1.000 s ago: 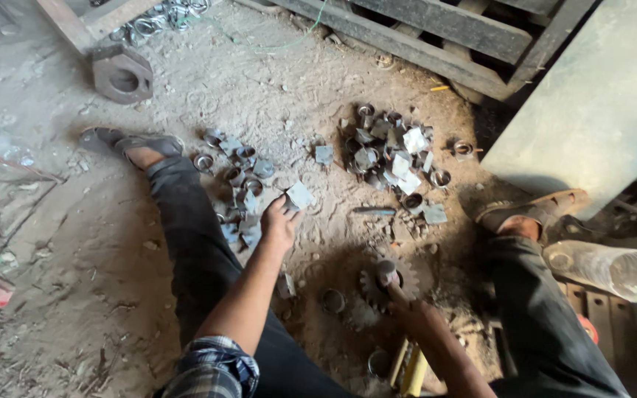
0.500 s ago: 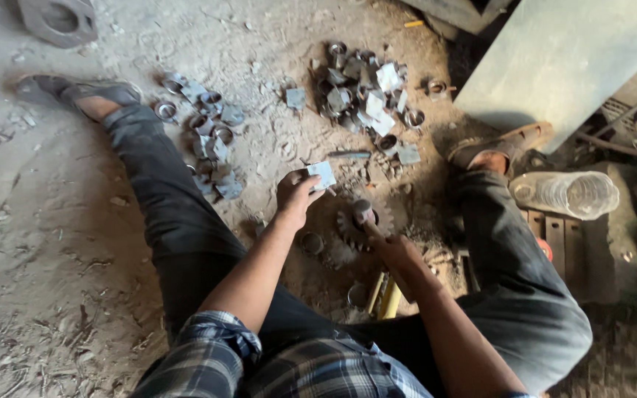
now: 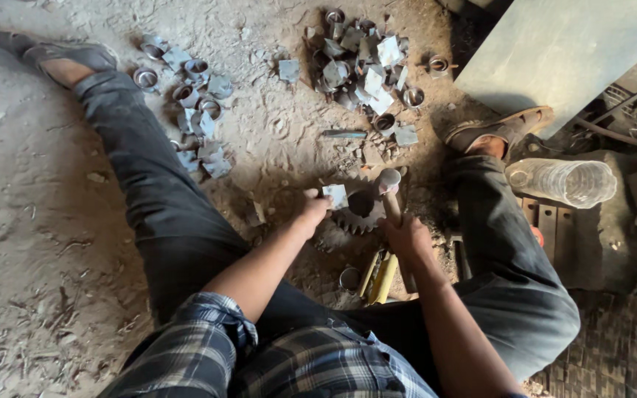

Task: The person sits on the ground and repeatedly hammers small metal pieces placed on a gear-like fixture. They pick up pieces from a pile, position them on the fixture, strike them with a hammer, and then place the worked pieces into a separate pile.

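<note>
Metal plate [image 3: 335, 194], small and square, sits pinched in my left hand [image 3: 314, 210], the grip closed on its edge, right over the toothed gear wheel [image 3: 357, 214] that lies flat on the dirt floor [image 3: 31, 221] between my legs. My right hand [image 3: 407, 237] wraps tight round the wooden handle of the hammer [image 3: 390, 193], its round head up just past the gear's dark centre hole, close beside the plate. Just below the gear, near my right wrist, lie two yellow-handled tools [image 3: 377, 276] and a small metal ring [image 3: 349, 278].

Further out, a heap of cut plates and short metal rings [image 3: 366, 63] is piled ahead of me, with a thin metal rod [image 3: 344, 134] lying between the heap and the gear. A second scatter of rings and plates [image 3: 193, 110] runs along my left leg [image 3: 141, 169], which stretches out to a sandalled foot [image 3: 60, 63]. My right foot [image 3: 499, 133] rests beside a grey metal sheet [image 3: 576, 51], and a clear plastic bottle [image 3: 562, 182] lies on its side by my right knee.
</note>
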